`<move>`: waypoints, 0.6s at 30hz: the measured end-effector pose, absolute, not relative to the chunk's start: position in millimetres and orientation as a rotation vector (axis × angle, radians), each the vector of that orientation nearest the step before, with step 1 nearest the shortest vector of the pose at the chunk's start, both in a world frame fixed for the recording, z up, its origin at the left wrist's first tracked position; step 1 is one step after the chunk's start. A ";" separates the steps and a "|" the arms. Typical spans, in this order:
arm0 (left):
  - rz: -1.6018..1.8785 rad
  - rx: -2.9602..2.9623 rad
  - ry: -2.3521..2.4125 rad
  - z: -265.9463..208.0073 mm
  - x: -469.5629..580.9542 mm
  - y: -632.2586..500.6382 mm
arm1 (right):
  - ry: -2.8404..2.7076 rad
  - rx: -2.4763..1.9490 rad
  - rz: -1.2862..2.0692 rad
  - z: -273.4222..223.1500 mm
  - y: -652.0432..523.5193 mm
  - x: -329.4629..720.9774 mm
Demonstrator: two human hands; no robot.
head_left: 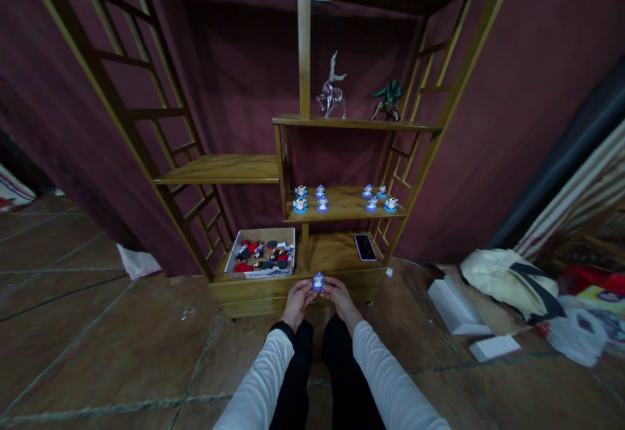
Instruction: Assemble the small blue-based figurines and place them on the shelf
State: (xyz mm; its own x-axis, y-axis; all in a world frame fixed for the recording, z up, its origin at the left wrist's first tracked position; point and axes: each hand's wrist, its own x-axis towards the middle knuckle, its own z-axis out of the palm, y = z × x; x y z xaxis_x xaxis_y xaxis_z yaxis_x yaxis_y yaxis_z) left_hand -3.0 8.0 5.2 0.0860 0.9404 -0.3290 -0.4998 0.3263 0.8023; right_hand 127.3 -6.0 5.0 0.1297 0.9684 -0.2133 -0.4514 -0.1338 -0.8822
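Note:
Both hands hold one small blue-and-white figurine (pixel 318 281) in front of the bottom ledge of a wooden shelf unit (pixel 254 168). My left hand (pixel 297 301) grips it from the left, my right hand (pixel 338 298) from the right. On the middle shelf board stand several matching figurines, one group at the left (pixel 310 199) and one at the right (pixel 379 198). A white box (pixel 262 252) with several red and dark figures lies on the bottom board, left of my hands.
A phone (pixel 365 247) lies on the bottom board at the right. A glass figure (pixel 332 88) and a dark green figure (pixel 387 99) stand on the top shelf. Bags (pixel 508 280) and white boxes (pixel 452 300) clutter the floor at right; paper (pixel 138 263) lies left.

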 end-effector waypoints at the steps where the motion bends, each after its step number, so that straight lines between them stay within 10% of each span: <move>1: 1.162 0.570 0.963 4.7 -2.6 8.7 | -0.655 -1.068 1.387 4.8 -5.7 127.8; 18: 1.096 0.531 0.939 5.4 5.5 10.9 | -0.615 -1.105 1.291 4.1 2.6 132.7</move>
State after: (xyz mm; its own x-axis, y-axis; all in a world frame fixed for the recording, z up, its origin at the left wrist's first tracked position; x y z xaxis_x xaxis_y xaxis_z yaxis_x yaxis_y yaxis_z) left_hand 5.5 10.9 5.4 0.1481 0.9162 -0.3724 -0.5082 0.3935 0.7661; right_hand 132.7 2.6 4.1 0.2273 0.9513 -0.2084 -0.4375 -0.0915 -0.8945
